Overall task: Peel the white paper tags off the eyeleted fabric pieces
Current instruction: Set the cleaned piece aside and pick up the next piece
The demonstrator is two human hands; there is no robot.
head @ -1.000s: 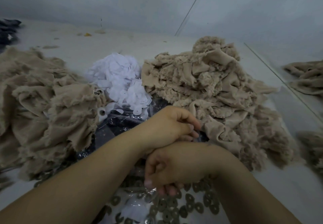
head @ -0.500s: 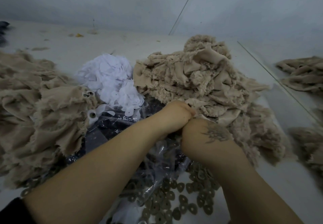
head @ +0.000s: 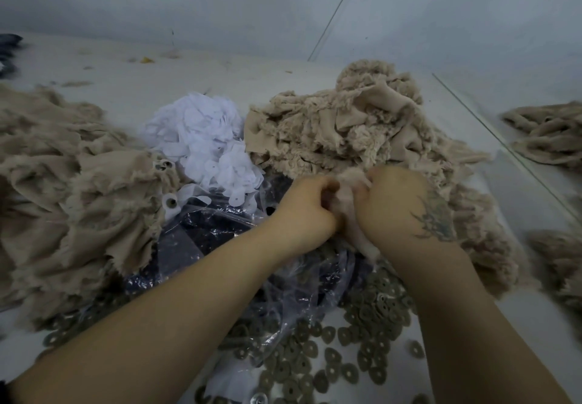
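- Fingers of the left hand point(head: 307, 211): curled, pinching one side of a beige fabric piece point(head: 345, 197), centre of the frame.
- Fingers of the right hand point(head: 393, 205): curled round the other side of the same piece; dark tattoo on the back of the hand and wrist.
- Beige fabric piece: bunched between the two hands, a strip of it hanging below them; blurred, so I cannot tell whether it bears a paper tag.
- Right fabric heap point(head: 356, 126): frayed beige pieces, just behind the hands, centre right of the frame.
- White paper tags point(head: 204, 142): loose pile, upper centre, between the two large heaps.
- Left fabric heap point(head: 66, 195): frayed beige pieces, left of the frame; metal eyelets show at its right edge, one with a white tag round it point(head: 171, 203).
- Clear plastic bag point(head: 220, 230): crumpled over dark contents, under the forearms.
- Small beige holed cut-outs point(head: 356, 343): scattered across the lower centre and lower right.
- Further beige pieces point(head: 548, 132): right edge of the frame, well apart from the hands.
- Surface point(head: 126, 88): pale, with small scraps at the upper left.
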